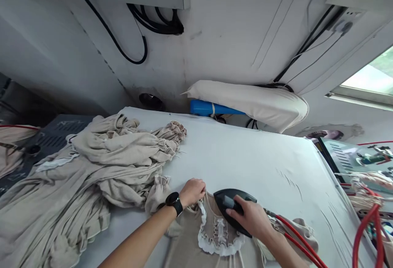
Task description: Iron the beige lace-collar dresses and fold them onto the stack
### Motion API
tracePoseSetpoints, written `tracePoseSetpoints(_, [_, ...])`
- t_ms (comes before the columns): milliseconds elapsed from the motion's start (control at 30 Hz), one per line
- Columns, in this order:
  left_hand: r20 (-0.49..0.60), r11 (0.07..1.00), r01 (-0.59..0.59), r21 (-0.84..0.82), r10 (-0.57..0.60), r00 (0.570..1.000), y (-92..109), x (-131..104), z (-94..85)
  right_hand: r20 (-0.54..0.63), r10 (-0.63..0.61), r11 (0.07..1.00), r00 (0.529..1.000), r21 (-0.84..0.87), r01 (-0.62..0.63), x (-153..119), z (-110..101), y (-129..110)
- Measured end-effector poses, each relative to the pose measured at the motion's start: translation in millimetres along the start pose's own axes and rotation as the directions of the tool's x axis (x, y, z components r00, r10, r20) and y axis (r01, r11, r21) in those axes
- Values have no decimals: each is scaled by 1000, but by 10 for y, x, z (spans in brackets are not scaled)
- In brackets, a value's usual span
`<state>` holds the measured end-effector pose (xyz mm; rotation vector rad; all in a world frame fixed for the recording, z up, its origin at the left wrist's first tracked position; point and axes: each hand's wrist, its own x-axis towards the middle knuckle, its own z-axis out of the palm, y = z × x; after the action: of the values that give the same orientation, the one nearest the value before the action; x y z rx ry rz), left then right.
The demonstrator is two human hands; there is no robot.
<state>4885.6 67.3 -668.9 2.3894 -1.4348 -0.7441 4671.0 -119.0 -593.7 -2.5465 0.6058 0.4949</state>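
A beige garment (190,241) with white ruffled trim round its yoke lies on the pale covered table (221,153). My left hand (193,191), with a black watch on the wrist, is closed on the garment's top edge near the neckline. My right hand (250,216) is wrapped round the handle of a dark iron (225,198), which rests over the right side of the yoke. Red hoses and a cable run from the iron toward the lower right.
A large heap of beige garments (123,165) covers the table's left side. Behind the back edge are a cloth-covered padded board (251,98) and a blue roll (201,107). Red hoses (362,233) and machinery (346,153) stand at the right.
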Motion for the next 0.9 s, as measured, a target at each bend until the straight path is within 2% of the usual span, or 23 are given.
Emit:
tracePoseSetpoints(100, [18, 999, -24, -44, 24, 1000, -75, 42, -3, 62, -137, 990, 989, -25, 138, -142, 166, -287])
tracePoseSetpoints(167, [22, 997, -22, -74, 24, 999, -103, 81, 15, 97, -162, 986, 982, -28, 165, -176, 331, -469])
tracePoseSetpoints(267, [19, 992, 6, -123, -4, 1000, -124, 137, 37, 97, -164, 985, 982, -33, 168, -96, 482, -635])
tracePoseSetpoints(367, [-24, 982, 75, -171, -80, 996, -172, 102, -3, 48, -203, 977, 978, -53, 206, 104, 448, -660])
tracePoseSetpoints(467, [-98, 956, 202, -215, -226, 969, -276, -147, -88, 11, -198, 978, 980, -65, 198, 364, 299, -551])
tracePoseSetpoints(567, [-138, 921, 283, -269, -327, 935, -370, -595, -98, -14, -118, 991, 993, -60, 117, 573, 139, -374])
tracePoseSetpoints(633, [-170, 917, 262, -299, -322, 931, -389, -896, -33, -139, -129, 991, 982, -61, 122, 612, 86, -303])
tracePoseSetpoints(667, [-191, 919, 249, -305, -316, 929, -386, -1016, 12, -238, -178, 984, 955, -60, 168, 597, 94, -300])
tracePoseSetpoints(733, [-212, 926, 251, -281, -315, 925, -370, -1162, 90, -367, -346, 935, 864, -62, 348, 523, 201, -363])
tracePoseSetpoints(800, [-189, 941, 257, -221, -300, 935, -377, -1178, 109, -299, -517, 847, 802, -40, 531, 458, 427, -487])
tracePoseSetpoints(833, [-177, 949, 254, -188, -288, 941, -398, -1147, 86, -232, -560, 820, 796, -13, 573, 450, 569, -555])
tracePoseSetpoints(900, [-193, 960, 249, -124, -270, 943, -471, -1048, -11, -164, -541, 834, 825, 19, 551, 494, 859, -679])
